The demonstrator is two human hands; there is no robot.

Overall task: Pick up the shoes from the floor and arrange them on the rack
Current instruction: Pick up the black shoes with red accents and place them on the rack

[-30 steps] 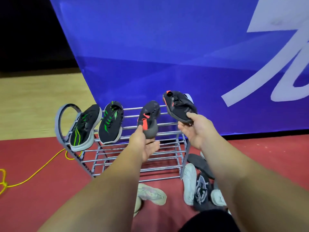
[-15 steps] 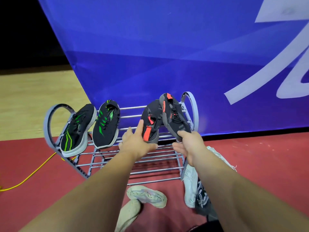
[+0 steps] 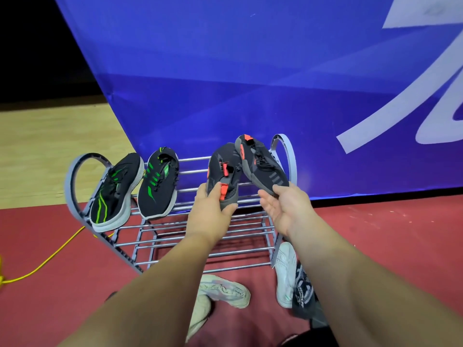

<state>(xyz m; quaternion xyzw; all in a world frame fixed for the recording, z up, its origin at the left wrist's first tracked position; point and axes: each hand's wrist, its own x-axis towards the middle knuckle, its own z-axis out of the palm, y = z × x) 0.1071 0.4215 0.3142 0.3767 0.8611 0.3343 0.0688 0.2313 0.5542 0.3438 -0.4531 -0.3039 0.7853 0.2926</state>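
At the right end of the rack (image 3: 175, 237), the left hand (image 3: 213, 212) curls its fingers round the toe of one red-trimmed shoe (image 3: 225, 166). The right hand (image 3: 286, 210) pinches the other shoe (image 3: 263, 166) by its toe. Both shoes lean tilted on the rack's top bars, so if they are let go crooked, they could slide off its front.

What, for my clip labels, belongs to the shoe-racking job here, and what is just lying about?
Job: rack; green-striped pair on it; red-trimmed shoe in left hand; its mate in right hand; on the floor, beige shoes, white shoe, dark shoe.
Lying about: yellow cable; blue banner.
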